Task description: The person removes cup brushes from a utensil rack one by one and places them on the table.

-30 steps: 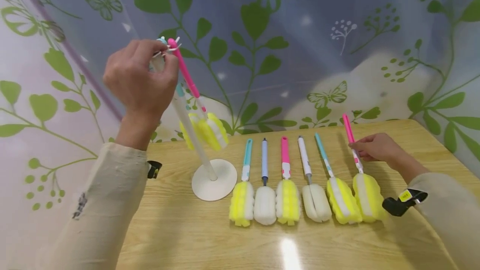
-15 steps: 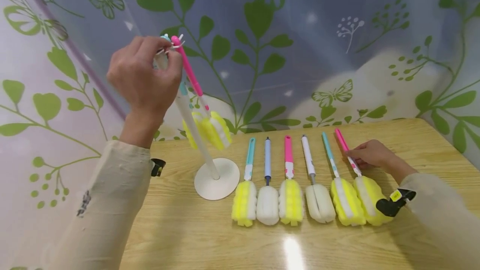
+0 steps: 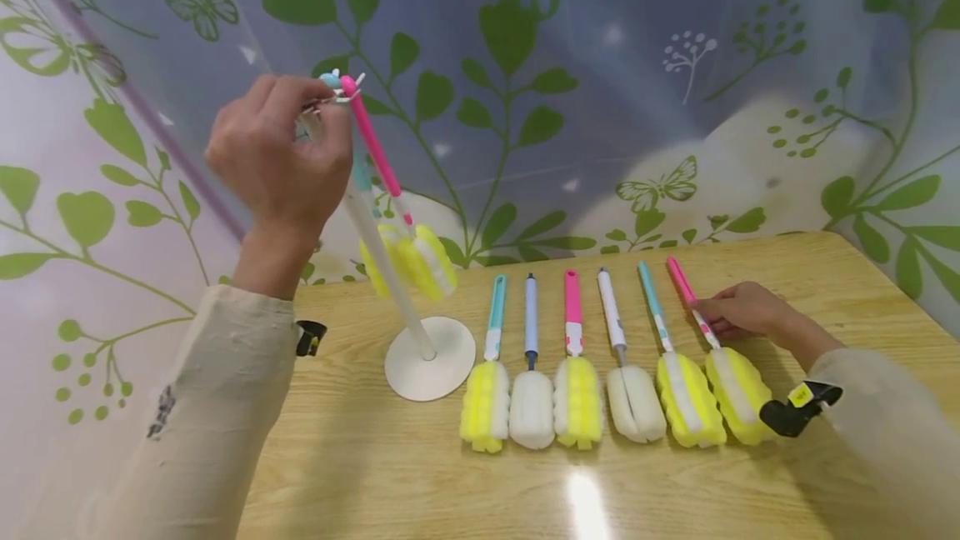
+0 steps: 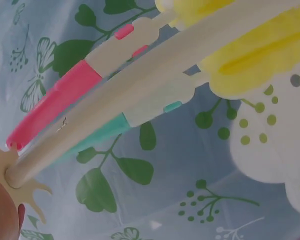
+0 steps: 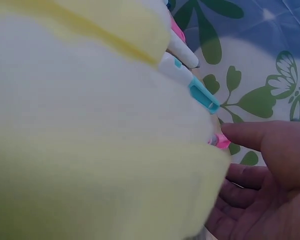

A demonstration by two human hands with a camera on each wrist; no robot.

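Note:
My left hand [image 3: 281,144] grips the hooked top of a white stand [image 3: 386,269], partly hiding the hooks [image 4: 27,192]. From the stand hang a pink-handled sponge bottle brush [image 3: 375,140] and a teal-handled one [image 4: 107,130], yellow-and-white heads down. On the table, my right hand [image 3: 742,311] holds the handle of the rightmost sponge bottle brush [image 3: 735,394], pink with a yellow-and-white head. In the right wrist view, that brush's sponge covers much of the frame, and the thumb [image 5: 250,135] lies close to the pink handle end [image 5: 222,141].
Left of the held brush lie several more in a row: a teal-handled one [image 3: 688,398], a white one [image 3: 635,402], a pink one [image 3: 577,398], a lavender one [image 3: 531,407] and another teal one [image 3: 486,402]. The stand's round base [image 3: 430,377] sits on the wooden table [image 3: 420,473], before a leaf-print curtain.
The right hand has lowered the pink handle's end leftward toward the neighbouring teal handle, and the brush now lies on the table. The left hand keeps its hold on the stand.

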